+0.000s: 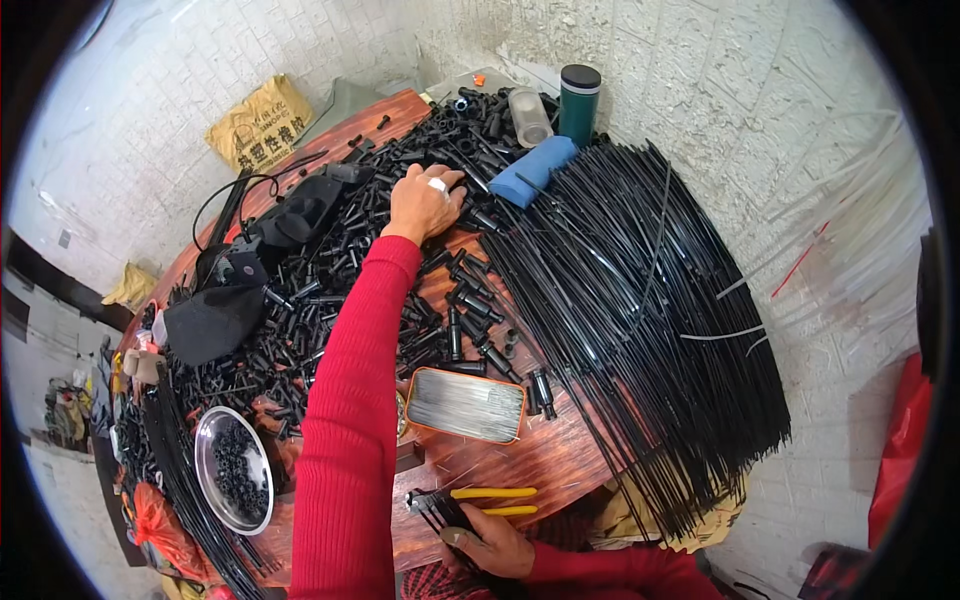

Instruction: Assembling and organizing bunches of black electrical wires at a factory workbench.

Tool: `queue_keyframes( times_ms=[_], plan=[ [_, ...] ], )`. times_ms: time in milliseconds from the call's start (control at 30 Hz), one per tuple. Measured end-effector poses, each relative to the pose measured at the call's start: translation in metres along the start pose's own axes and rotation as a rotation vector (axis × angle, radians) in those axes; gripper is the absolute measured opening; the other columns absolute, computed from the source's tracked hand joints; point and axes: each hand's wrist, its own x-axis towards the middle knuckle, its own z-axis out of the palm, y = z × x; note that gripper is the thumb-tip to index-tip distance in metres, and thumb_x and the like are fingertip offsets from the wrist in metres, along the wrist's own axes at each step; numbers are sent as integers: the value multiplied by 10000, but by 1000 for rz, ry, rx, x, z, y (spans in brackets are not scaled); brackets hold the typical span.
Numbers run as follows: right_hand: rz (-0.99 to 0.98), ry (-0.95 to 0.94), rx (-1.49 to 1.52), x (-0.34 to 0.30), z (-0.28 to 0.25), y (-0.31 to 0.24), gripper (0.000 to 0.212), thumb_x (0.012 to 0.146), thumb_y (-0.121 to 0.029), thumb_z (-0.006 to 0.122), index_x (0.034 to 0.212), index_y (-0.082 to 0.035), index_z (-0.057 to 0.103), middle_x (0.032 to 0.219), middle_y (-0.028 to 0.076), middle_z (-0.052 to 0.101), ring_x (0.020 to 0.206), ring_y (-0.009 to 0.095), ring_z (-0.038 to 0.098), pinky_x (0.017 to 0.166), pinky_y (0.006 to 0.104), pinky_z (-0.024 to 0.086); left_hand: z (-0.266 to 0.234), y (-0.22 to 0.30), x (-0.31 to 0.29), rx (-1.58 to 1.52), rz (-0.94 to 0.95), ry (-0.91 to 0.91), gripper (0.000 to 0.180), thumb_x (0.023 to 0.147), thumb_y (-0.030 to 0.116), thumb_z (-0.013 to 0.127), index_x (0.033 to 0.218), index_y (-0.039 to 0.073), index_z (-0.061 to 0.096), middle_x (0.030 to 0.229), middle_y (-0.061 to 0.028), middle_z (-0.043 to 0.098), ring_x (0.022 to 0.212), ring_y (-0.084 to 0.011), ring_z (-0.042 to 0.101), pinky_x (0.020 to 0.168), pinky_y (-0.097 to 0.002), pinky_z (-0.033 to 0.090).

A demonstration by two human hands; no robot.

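My left hand (pixel 424 203), with white tape on one finger, reaches across to the far side of the table. Its fingers bend down into a heap of small black plastic tube-like parts (pixel 340 235), and their tips are hidden. Close to the table's near edge, my right hand (pixel 497 543) is closed around a few slim black plastic parts (pixel 440 512). Just beyond it lie pliers with yellow handles (pixel 495 493). An orange-rimmed tray (pixel 410 400) of thin pale pins sits between the two hands, with larger black fittings (pixel 475 300) behind it.
A thick spread of long black rods (pixel 640 300) covers the right side. A blue roll (pixel 535 172), a green bottle (pixel 579 105) and a clear cup (pixel 530 118) stand at the back. On the left are a metal bowl (pixel 262 505) of small black pieces and a dark cloth-covered item (pixel 212 325).
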Motion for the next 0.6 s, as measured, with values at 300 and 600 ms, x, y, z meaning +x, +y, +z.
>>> queue_keyframes(
  times_ms=[300, 600],
  plan=[
    [-25, 11, 53, 1, 0, -11, 180, 996, -162, 485, 1054, 8, 498, 755, 66, 615, 688, 147, 591, 669, 301, 485, -37, -28, -27, 73, 209, 15, 192, 753, 242, 660, 902, 128, 702, 918, -36, 650, 839, -271, 595, 746, -376, 521],
    [-61, -4, 5, 0, -6, -12, 178, 997, -155, 480, 1057, 13, 495, 747, 68, 613, 662, 148, 595, 644, 306, 497, -114, -51, -112, 20, 252, -81, 55, 683, 134, 661, 713, 88, 667, 1000, -40, 665, 783, -264, 537, 724, -374, 473]
  ],
)
